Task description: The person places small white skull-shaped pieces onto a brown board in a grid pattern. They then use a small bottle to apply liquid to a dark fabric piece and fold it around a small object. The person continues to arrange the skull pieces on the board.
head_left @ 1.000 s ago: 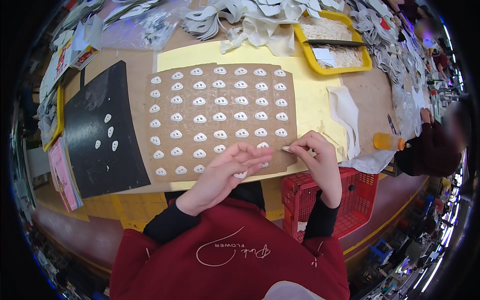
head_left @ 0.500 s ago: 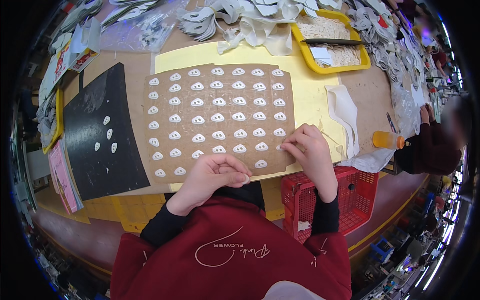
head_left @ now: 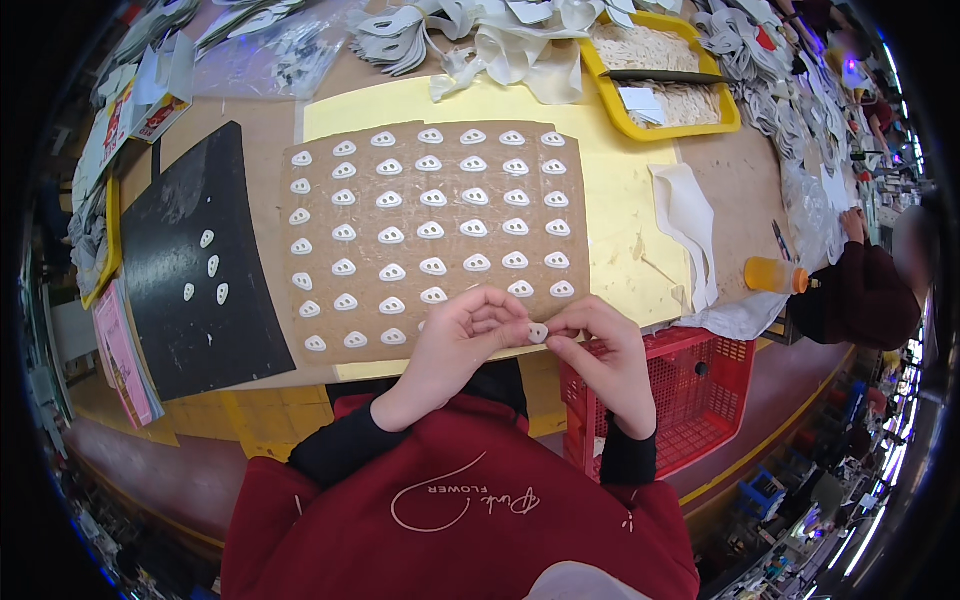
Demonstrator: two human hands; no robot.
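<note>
A brown card sheet [head_left: 400,265] lies on the workbench with several rows of small white oval pieces stuck to it. Both hands meet over its near right corner. My left hand [head_left: 462,338] and my right hand [head_left: 600,345] pinch one small white piece [head_left: 538,332] between their fingertips, just above the sheet's edge. To the left lies a black sheet [head_left: 190,270] carrying a few of the same white pieces [head_left: 208,265].
A yellow sheet [head_left: 620,200] lies under the card. A yellow tray [head_left: 727,110] of pale pieces stands at the back right, with white fabric cut-outs [head_left: 480,30] behind. A red crate [head_left: 690,395] hangs below the bench edge. An orange bottle [head_left: 772,274] and another person's sleeve [head_left: 860,295] are at right.
My left hand has moved right from the sheet's lower middle to meet my right hand. A white piece has come off the bottom row and sits between both hands' fingertips.
</note>
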